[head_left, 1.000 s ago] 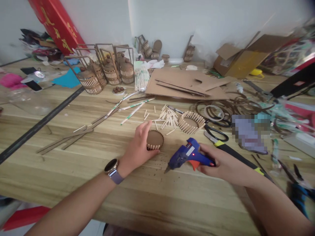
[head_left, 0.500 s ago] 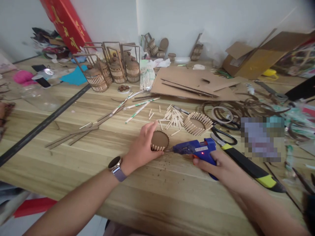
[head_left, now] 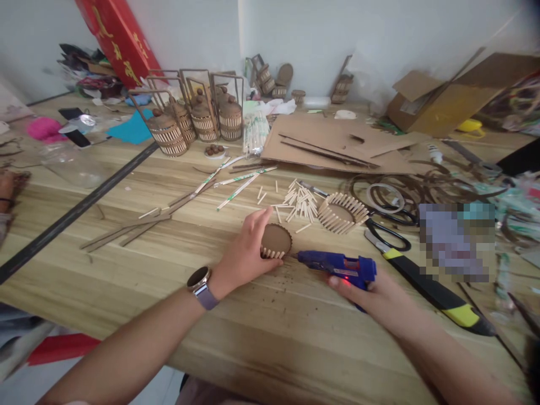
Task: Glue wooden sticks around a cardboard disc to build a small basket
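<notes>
My left hand [head_left: 247, 250], with a watch at the wrist, grips a round brown cardboard disc [head_left: 277, 239] by its left side. Short pale sticks stand along the disc's near edge, close to my thumb. In my right hand [head_left: 375, 295] is a blue glue gun [head_left: 333, 263] with a red light lit. Its nozzle points left and ends at the disc's right edge; whether it touches cannot be made out. Behind the disc lies a pile of short wooden sticks [head_left: 300, 203]. Beside the pile sits a second disc ringed with sticks [head_left: 342, 214].
Black-handled scissors [head_left: 390, 236] and a black and yellow cutter [head_left: 439, 289] lie to the right. Several small stick-walled lanterns [head_left: 169, 135] stand at the back left. Cardboard sheets [head_left: 312, 135] and an open box [head_left: 439, 101] are behind. Another person's hand [head_left: 7, 188] shows at the far left.
The glue gun has rolled in my right hand, so its top faces me more, and its nozzle sits slightly higher on the disc's right side. My left hand keeps its hold on the disc.
</notes>
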`<control>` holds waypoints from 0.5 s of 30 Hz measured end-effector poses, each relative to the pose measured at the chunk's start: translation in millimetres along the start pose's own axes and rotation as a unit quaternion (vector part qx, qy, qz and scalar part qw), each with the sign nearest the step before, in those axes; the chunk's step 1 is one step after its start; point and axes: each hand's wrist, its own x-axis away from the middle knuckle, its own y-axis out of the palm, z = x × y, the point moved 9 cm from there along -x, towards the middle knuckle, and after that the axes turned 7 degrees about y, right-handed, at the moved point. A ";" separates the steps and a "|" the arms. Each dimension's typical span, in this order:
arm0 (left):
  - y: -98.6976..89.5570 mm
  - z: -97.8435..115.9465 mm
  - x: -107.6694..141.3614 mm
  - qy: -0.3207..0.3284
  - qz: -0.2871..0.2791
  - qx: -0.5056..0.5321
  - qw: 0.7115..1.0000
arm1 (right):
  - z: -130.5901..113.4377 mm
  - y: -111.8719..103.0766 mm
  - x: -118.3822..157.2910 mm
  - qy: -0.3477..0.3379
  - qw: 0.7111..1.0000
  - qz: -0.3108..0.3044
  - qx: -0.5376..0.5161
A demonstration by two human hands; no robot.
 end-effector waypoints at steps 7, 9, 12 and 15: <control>1.0 2.0 -0.7 0.011 -0.009 0.013 1.000 | -6.0 7.6 1.0 -0.004 0.999 0.001 0.049; 1.2 2.0 -0.7 0.014 -0.010 0.015 1.000 | -6.6 8.3 1.0 -0.006 0.998 0.003 0.062; 1.4 2.1 -0.7 0.019 -0.008 0.018 1.000 | -6.3 9.5 1.3 -0.011 0.997 0.004 0.080; 1.8 1.9 -0.6 0.019 -0.010 0.020 1.000 | -6.4 10.7 1.5 -0.015 0.996 0.004 0.087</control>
